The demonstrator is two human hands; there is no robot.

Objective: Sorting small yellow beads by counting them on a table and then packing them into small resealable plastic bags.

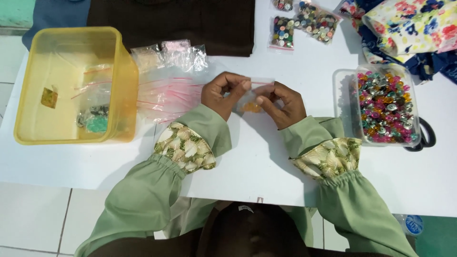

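My left hand [223,94] and my right hand [284,103] together hold a small clear zip bag [253,99] above the white table [257,157]. Both pinch its top edge, thumbs and fingertips on the red seal strip. A few orange beads lie in the bag's bottom. Both arms wear green sleeves with leaf-patterned cuffs. A pile of empty clear zip bags [166,81] lies just left of my left hand.
A yellow plastic tub [121,90] with a few small bags stands at the left. At the right sits a clear box [345,104] full of colourful beads. Filled bead bags [304,24] lie at the back, beside dark cloth [190,24] and floral fabric [409,24].
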